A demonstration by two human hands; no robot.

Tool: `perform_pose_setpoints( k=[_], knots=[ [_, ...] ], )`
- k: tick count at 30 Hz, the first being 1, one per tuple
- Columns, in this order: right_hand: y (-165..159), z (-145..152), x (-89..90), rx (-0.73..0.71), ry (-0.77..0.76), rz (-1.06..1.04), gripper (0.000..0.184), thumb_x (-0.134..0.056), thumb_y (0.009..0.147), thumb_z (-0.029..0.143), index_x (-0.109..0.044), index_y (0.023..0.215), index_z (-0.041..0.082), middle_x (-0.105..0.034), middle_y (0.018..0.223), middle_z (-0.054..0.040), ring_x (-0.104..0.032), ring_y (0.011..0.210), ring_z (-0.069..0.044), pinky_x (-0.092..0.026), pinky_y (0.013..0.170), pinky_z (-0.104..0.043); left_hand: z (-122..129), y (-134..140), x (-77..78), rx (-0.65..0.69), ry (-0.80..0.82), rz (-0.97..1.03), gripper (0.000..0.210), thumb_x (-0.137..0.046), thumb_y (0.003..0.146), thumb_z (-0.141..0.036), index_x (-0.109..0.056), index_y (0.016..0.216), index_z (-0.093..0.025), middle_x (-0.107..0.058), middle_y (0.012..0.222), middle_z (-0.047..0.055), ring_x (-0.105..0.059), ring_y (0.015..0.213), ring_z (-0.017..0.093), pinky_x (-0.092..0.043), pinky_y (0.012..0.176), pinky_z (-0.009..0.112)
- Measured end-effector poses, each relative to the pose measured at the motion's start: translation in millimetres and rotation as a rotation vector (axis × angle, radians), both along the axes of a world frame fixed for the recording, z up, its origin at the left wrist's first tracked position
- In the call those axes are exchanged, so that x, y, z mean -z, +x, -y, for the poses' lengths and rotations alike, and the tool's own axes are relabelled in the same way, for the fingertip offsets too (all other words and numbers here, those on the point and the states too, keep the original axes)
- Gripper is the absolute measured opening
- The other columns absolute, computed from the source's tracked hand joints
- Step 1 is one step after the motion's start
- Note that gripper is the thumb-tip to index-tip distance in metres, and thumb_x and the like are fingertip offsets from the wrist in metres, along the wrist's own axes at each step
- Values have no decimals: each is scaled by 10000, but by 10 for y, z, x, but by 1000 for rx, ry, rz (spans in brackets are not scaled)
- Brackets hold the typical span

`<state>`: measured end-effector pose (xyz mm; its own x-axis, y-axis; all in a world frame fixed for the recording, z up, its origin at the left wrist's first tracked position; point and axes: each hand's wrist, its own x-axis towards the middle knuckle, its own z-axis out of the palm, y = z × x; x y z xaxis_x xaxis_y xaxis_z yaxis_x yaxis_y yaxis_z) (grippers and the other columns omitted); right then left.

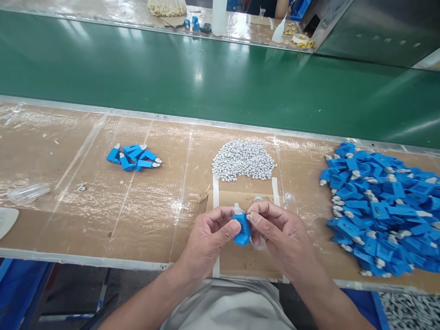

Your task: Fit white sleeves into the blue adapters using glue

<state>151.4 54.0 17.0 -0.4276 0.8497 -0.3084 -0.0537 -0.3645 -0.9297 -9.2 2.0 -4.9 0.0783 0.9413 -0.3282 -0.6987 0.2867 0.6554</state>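
Note:
My left hand (209, 238) pinches a small blue plastic connector (243, 230) with a white tip between thumb and fingers, close to the near edge of the bench. My right hand (278, 233) meets it from the right, its fingertips on the top of the same connector, where a tiny grey piece sits. Just beyond the hands lies a heap of small grey-white pieces (243, 159). A big pile of blue connectors (381, 211) fills the bench on the right. A small cluster of blue connectors (133, 157) lies on the left.
The bench top (68, 215) is cardboard under clear tape. A green conveyor belt (206, 78) runs behind it. A clear plastic bag (27, 192) and a white object (5, 220) lie at the far left. Bottles and parts stand on the far side (220, 18).

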Motion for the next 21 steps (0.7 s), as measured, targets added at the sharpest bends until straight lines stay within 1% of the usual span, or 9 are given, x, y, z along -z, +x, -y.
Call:
perform_pose_setpoints(
  k=[5, 8, 11, 13, 15, 16, 19, 21],
  knots=[
    [-74, 45, -24, 9, 72, 61, 202, -704, 956, 395, -713, 891, 204, -639, 767, -1, -583, 645, -120, -489, 585, -228, 36, -7, 63, 0, 25, -72, 254, -791, 862, -357, -773, 1013, -154, -720, 840, 59, -650, 735, 149, -506, 690, 247],
    [-111, 90, -53, 16, 143, 93, 193, -684, 971, 373, -705, 877, 207, -647, 760, 1, -610, 660, -127, -522, 619, -236, 47, -11, 93, -34, 25, -125, 260, -798, 854, -367, -783, 1011, -160, -727, 846, 54, -646, 743, 144, -503, 683, 234],
    [-112, 110, -44, 18, 183, 128, 179, -681, 975, 361, -710, 883, 209, -655, 778, -6, -627, 696, -136, -546, 670, -249, 45, -33, 86, -61, 49, -215, 256, -803, 851, -358, -794, 1017, -163, -728, 866, 51, -627, 738, 133, -490, 661, 221],
    [-96, 95, -24, 22, 159, 105, 174, -710, 954, 359, -706, 869, 207, -649, 790, -11, -626, 705, -141, -554, 674, -258, 30, -57, 53, -37, 76, -241, 239, -785, 871, -351, -798, 1013, -158, -728, 861, 57, -634, 745, 136, -491, 670, 224],
    [-76, 64, -6, 21, 83, 21, 157, -752, 918, 367, -714, 925, 215, -634, 803, -8, -619, 690, -141, -556, 630, -256, 8, -82, 2, 12, 116, -217, 240, -750, 902, -354, -793, 1031, -156, -724, 834, 62, -654, 750, 148, -501, 686, 239],
    [-67, 46, -1, 13, 36, -27, 183, -770, 899, 379, -723, 983, 223, -630, 808, -6, -613, 672, -139, -553, 598, -252, -5, -94, -25, 42, 142, -192, 244, -732, 917, -358, -789, 1040, -156, -720, 818, 63, -663, 744, 156, -505, 689, 250],
    [-47, 4, -7, -35, -67, -122, 336, -800, 858, 431, -747, 1133, 244, -649, 816, -15, -593, 615, -133, -539, 527, -249, -41, -125, -95, 123, 206, -123, 241, -699, 939, -362, -771, 1041, -156, -708, 800, 64, -679, 719, 172, -511, 672, 274],
    [-38, -13, -22, -54, -96, -149, 337, -813, 839, 442, -776, 1110, 244, -666, 835, -30, -581, 605, -130, -523, 504, -240, -60, -141, -127, 161, 216, -103, 224, -699, 937, -358, -758, 997, -150, -703, 813, 68, -688, 731, 182, -518, 680, 286]
  ],
)
